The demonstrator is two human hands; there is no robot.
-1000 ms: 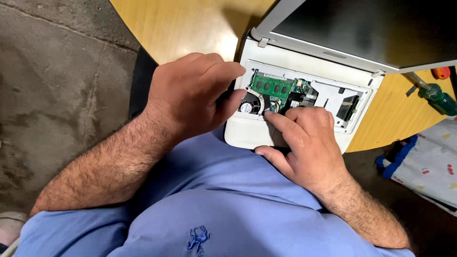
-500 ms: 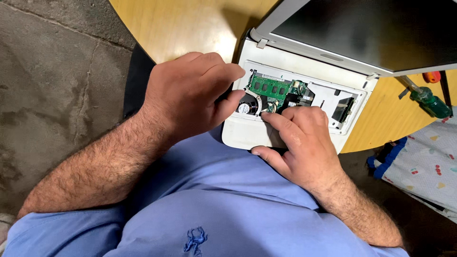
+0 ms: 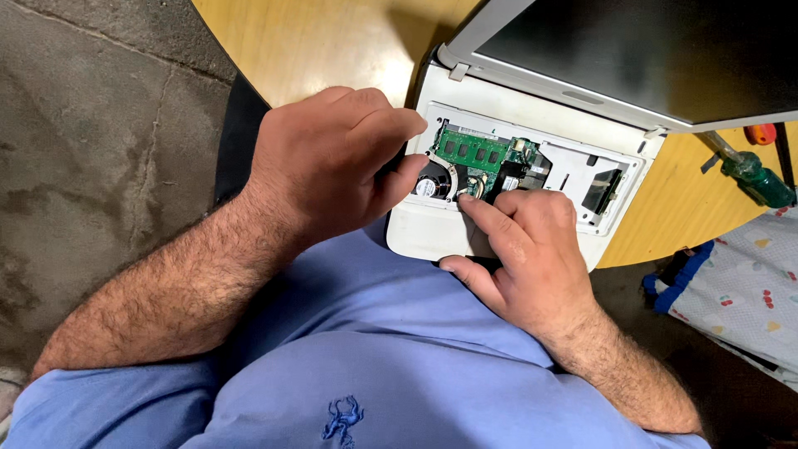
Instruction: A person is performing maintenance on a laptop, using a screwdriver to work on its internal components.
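Note:
A white laptop (image 3: 544,108) lies opened up at the edge of a round wooden table (image 3: 324,50), its keyboard cover off and a green circuit board (image 3: 471,150) and a small black fan (image 3: 432,183) exposed. My left hand (image 3: 332,162) rests over the left part of the open base, thumb by the fan, fingers curled. My right hand (image 3: 528,258) presses on the base's front edge, its index fingertip touching the parts just right of the fan. Whether either hand pinches a small part is hidden. The dark screen (image 3: 657,50) leans back.
A green-handled screwdriver (image 3: 752,175) lies on the table at the right, with an orange-tipped tool (image 3: 761,133) beside it. A patterned white cloth with blue trim (image 3: 744,287) sits lower right. Grey concrete floor (image 3: 91,166) is on the left. My blue shirt fills the bottom.
Both hands stay on the open laptop base. The view has shifted slightly; my right index finger has edged closer to the fan.

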